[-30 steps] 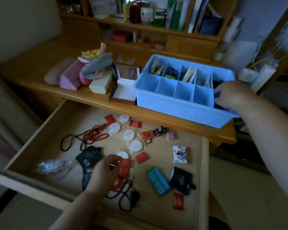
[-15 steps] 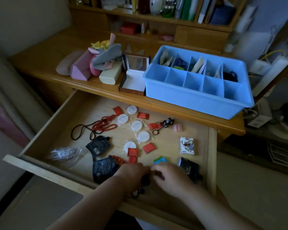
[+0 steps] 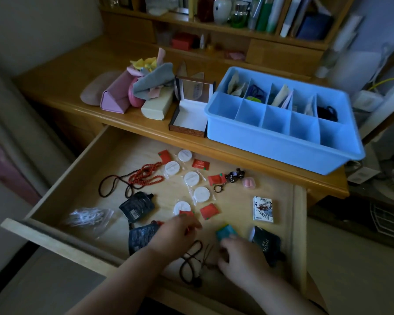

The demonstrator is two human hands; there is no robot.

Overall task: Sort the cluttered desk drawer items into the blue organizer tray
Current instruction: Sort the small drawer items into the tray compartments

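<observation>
Step in hand, as judged: picking, near the front edge of the pale wooden pull-out drawer (image 3: 299, 223); nothing is yet in transit to the tray.

Blue plastic organizer tray with two rows of compartments (image 3: 271, 144) stands on the desktop at roughly 1 o'clock from the hands, well apart from them. Its back row holds paper packets, blue loops and a black cord bundle; the front row looks bare, though the front wall hides its floor.

Drawer contents still unsorted: red bead strand (image 3: 146, 176) at 11 o'clock from the hands, black foil pouches, white round discs in clear wrap (image 3: 191, 178) at 12 o'clock, small red square sachets, a keychain and a printed card packet (image 3: 262, 209).

Left hand (image 3: 175, 235): palm down, fingers curled, resting just over a red sachet and a black pouch. Whether anything is pinched, I cannot tell.

Right hand (image 3: 241, 258): palm down, fingers bent, fingertips at the near end of a teal rectangular packet (image 3: 225, 231). Contact is likely; a secure hold cannot be confirmed.

Dark brown looped cord (image 3: 189, 264) lies between the two hands, at about 4 o'clock from the left hand and 9 o'clock from the right, just beside both.

Next move calls for: a firm pinch on one item, a lift clear of the drawer front, then a carry up toward 1 o'clock to a free front compartment.
</observation>
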